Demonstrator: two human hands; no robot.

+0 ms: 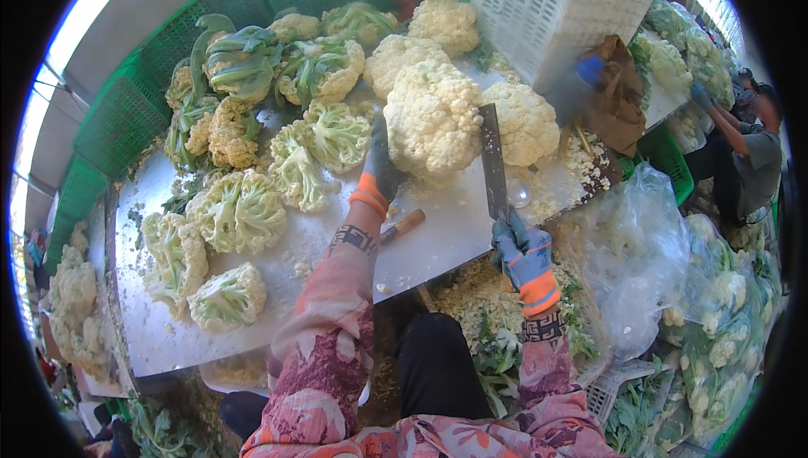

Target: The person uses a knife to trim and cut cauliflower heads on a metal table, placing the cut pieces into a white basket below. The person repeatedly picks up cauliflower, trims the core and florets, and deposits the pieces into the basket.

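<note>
The big cauliflower [433, 117] is at the desk [446, 243], the left hand [385, 163] half-open against its left side; the right hand [522, 254] is wrapped round a knife [493, 159], blade by its right.

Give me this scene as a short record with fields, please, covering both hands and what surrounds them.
Left hand: gloved, against the left side of a large cauliflower head
Right hand: gloved, gripping a knife, blade pointing away from the person
Blade contact: cannot tell
On table: more cauliflower; a wooden handle near the left wrist
Behind: green crates, white crate
Right side: clear plastic bag, another person
</note>
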